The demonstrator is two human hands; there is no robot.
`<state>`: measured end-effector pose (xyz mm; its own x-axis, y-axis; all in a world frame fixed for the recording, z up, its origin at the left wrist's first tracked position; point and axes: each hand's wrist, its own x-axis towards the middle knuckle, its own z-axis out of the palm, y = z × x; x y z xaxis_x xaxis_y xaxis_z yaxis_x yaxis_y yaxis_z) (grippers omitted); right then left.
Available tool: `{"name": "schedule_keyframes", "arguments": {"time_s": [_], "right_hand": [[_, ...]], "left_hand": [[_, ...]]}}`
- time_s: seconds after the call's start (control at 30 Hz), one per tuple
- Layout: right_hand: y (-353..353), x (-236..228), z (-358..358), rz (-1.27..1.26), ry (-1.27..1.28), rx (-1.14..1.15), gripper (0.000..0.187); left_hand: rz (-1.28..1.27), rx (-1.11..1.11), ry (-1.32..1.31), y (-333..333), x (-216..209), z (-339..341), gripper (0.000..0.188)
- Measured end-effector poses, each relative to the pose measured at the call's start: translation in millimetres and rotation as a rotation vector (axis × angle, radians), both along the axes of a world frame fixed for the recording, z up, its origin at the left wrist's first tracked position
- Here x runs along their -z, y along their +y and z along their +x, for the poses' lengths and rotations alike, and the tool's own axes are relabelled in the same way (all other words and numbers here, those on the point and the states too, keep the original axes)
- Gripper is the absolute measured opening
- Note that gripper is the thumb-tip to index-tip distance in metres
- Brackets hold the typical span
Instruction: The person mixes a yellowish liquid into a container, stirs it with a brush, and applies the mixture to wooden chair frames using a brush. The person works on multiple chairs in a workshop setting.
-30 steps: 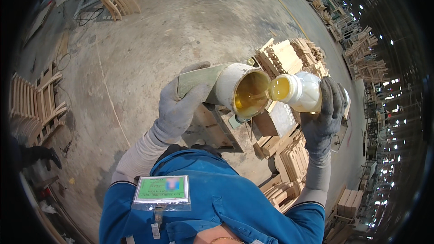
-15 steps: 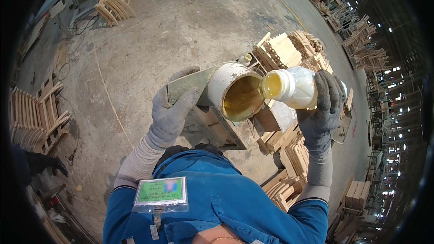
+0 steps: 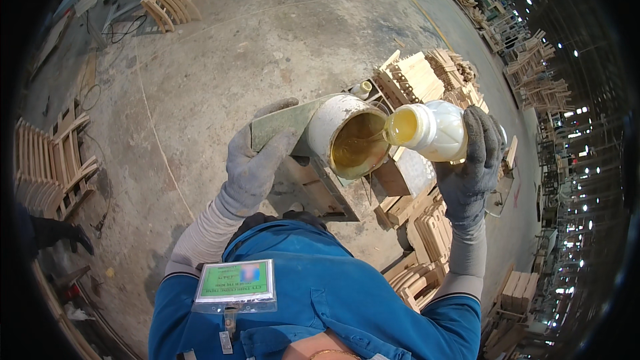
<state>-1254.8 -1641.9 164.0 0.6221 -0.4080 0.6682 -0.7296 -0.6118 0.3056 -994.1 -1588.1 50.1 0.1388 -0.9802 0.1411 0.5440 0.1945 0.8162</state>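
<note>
My gloved left hand [image 3: 257, 163] is closed around a flat grey-green board [image 3: 283, 125], which is joined to a white, stained cylindrical pot [image 3: 325, 123]. The pot is tilted with its mouth to the right, and amber liquid [image 3: 353, 147] coats its inside. In my gloved right hand [image 3: 475, 167] is a translucent white plastic bottle [image 3: 441, 127], tipped so its neck meets the pot's rim. Yellow liquid shows in the bottle's mouth and at the pot's lip; which way it runs I cannot tell. The fingers wrap around the bottle's far end.
Stacked pale wooden parts [image 3: 417, 77] lie beyond the bottle, with more curved pieces [image 3: 433, 233] below it. A small open-necked container [image 3: 362, 88] stands behind the pot. Chair-like wooden frames [image 3: 50, 167] are at left, and another person's foot [image 3: 80, 239] shows at the left edge.
Both hands keep their grips, and pot and bottle stay mouth to mouth. The bottle has shifted very slightly left and the pot a touch right.
</note>
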Motion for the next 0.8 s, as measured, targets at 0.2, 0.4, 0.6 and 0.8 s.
{"name": "schedule_keyframes", "arguments": {"time_s": [0.2, 0.4, 0.6, 0.8], "right_hand": [[-2.1, 5.9, 0.8, 0.087, -0.084, -0.018, 0.074], [-1.0, 11.5, 4.2, 0.146, -0.152, 0.000, 0.074], [0.7, 6.8, 7.0, 0.107, -0.038, 0.014, 0.073], [3.8, 2.2, 5.5, 0.010, 0.048, 0.023, 0.071]], "left_hand": [[0.031, -0.025, -0.078, -1.9, 4.1, 2.4, 0.041], [0.069, -0.007, -0.016, -1.3, -1.9, 0.7, 0.042], [0.110, 0.044, 0.043, 0.0, 1.9, 7.9, 0.040], [0.156, 0.085, 0.065, 2.0, 1.5, 7.7, 0.040]]}}
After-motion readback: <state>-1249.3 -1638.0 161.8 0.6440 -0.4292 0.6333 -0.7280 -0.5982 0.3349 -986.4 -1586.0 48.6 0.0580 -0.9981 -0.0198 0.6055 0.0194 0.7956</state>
